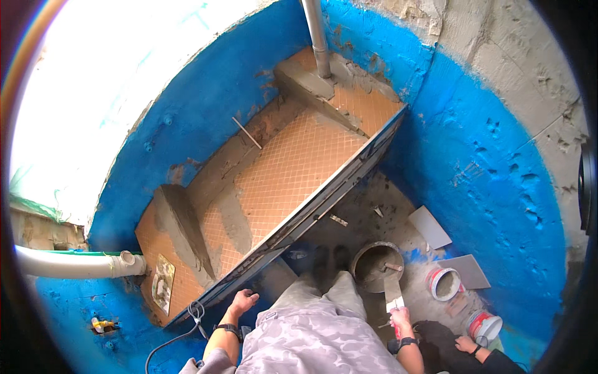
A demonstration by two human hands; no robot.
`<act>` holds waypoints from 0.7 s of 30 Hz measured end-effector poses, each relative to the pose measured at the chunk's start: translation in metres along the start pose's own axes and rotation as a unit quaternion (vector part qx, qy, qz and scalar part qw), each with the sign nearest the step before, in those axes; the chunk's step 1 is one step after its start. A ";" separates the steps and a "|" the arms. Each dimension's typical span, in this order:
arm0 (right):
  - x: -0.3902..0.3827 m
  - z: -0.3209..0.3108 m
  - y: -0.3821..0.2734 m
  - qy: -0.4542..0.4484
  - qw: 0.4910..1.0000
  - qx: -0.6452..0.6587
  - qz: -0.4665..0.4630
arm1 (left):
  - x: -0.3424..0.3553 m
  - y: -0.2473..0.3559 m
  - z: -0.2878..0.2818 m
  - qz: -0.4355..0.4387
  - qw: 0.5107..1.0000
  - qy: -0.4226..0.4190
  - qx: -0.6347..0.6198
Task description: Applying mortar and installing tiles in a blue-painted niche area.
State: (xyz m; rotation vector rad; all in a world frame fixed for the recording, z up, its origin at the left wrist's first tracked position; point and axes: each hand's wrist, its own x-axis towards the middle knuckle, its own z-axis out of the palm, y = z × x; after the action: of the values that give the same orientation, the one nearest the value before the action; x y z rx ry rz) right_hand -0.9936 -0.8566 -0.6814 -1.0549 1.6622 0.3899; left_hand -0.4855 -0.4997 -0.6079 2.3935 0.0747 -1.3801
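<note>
My right hand (400, 316) is closed around a scraper with a flat pale blade (392, 288) and some red near its handle. The blade reaches over the near right rim of a round bucket (356, 269) that holds grey mortar. Inside the bucket lies a tool with a pinkish-brown handle (393, 267); its far end is hidden. My left hand (243, 300) holds nothing visible, its fingers loosely bent and apart. It hovers beside the front edge of a raised platform (299, 162) covered in orange-brown tiles, with grey mortar ridges (180, 218) across it.
At lower right, a co-worker's hand (465, 344) is near a red-and-white bucket (484, 325). Another such bucket (445, 283) stands behind it, near grey tiles (430, 227). A grey cable (152, 352) loops at left. Blue walls (473, 162) and white pipes (81, 263) border the platform.
</note>
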 end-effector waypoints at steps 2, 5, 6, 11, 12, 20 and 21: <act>0.003 0.006 0.006 -0.008 0.999 0.033 0.008 | -0.001 0.001 0.001 0.008 1.000 0.005 0.003; 0.015 0.006 0.019 -0.015 0.999 0.033 0.005 | -0.002 0.002 -0.001 0.015 1.000 0.006 0.017; 0.020 0.009 0.024 -0.006 0.999 0.036 -0.003 | -0.001 0.003 -0.002 0.024 0.999 0.007 0.023; 0.101 0.013 0.113 0.111 0.989 -0.028 -0.089 | -0.002 0.030 -0.005 0.021 0.999 0.000 -0.036; 0.088 0.024 0.079 0.072 0.992 0.040 -0.100 | -0.014 0.016 -0.019 0.028 0.999 0.008 -0.029; 0.116 0.037 -0.018 0.127 0.974 -0.182 0.039 | -0.027 -0.046 -0.042 -0.112 0.991 -0.064 0.047; 0.134 0.038 -0.027 0.126 0.974 -0.181 0.052 | -0.026 -0.047 -0.037 -0.143 0.984 -0.066 0.083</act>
State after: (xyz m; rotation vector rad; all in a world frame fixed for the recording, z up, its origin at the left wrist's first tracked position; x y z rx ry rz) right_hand -0.9536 -0.9040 -0.8085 -1.3309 1.9235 0.6706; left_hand -0.4793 -0.4395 -0.5833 2.4927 0.2908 -1.7326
